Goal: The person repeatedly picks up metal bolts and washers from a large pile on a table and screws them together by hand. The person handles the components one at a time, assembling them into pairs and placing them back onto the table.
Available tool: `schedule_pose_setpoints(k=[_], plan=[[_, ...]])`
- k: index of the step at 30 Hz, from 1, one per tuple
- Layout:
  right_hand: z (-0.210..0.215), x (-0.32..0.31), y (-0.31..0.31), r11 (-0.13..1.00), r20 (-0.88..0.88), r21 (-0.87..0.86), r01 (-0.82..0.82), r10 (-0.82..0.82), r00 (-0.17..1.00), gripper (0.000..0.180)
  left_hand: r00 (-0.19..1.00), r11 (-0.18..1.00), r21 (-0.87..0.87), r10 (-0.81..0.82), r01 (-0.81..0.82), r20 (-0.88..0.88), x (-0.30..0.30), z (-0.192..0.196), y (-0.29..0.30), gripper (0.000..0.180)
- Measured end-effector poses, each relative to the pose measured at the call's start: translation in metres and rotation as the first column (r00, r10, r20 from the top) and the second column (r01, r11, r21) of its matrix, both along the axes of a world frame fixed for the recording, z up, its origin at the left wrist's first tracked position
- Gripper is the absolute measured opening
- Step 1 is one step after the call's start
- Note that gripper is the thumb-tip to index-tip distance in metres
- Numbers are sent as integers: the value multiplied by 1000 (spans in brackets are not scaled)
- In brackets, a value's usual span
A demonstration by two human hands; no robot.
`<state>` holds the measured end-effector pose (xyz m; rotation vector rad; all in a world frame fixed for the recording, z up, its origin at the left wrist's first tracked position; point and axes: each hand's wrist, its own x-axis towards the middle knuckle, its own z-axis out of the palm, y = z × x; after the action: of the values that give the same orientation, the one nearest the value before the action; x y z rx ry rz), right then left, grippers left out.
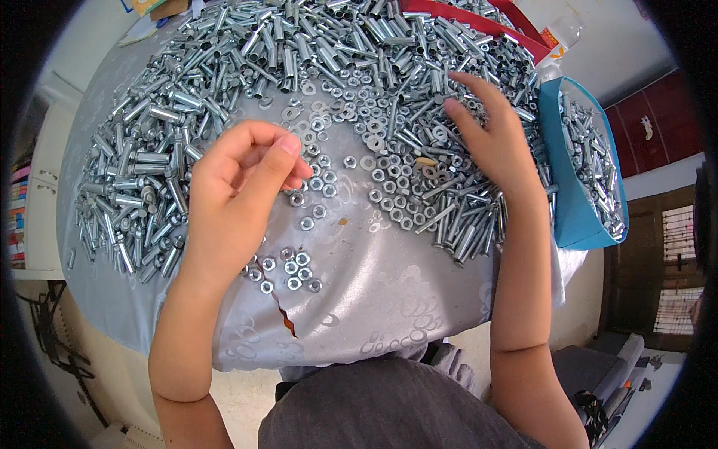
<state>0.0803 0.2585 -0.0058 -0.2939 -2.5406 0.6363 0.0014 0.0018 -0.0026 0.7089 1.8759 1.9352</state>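
Over the left-middle of the table my left hand [232, 183] is closed, thumb pressed against curled fingers; whatever lies inside them is hidden. Loose hex nuts [307, 223] lie just beside and below it. My right hand [499, 150] reaches over the right part of the metal heap, thumb and forefinger apart, with nothing seen between them. Beneath and near it are long bolts [465, 238] and flat washers [367, 162]. Metal sleeves [288, 67] are heaped along the far side. At the left, a pile of bolts fitted with sleeves [153, 159] spreads out.
A grey patterned cloth [389, 299] covers the round table, with a tear [286, 318] near its front edge. At the right edge stands a blue container [550, 161] full of bolts. A red box [527, 30] and a clear bottle [567, 31] are at the far right.
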Motion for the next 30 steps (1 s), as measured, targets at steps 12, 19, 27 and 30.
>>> schedule_pose_setpoints(k=[12,19,27,30], plan=[[-13,-13,-1,997,-41,71,-27,30,999,22,1000,999,27,-18,17,14,-1,-2,0,14],[-8,-12,-3,997,-14,-68,43,-44,999,17,1000,1000,15,-23,23,11,-1,-1,0,15],[-8,-11,-3,998,-68,-58,40,-44,997,10,1000,999,23,-24,23,15,-1,-4,1,15],[-3,-10,-7,998,-16,-24,56,-56,998,12,999,999,25,-29,28,15,0,-4,1,14]])
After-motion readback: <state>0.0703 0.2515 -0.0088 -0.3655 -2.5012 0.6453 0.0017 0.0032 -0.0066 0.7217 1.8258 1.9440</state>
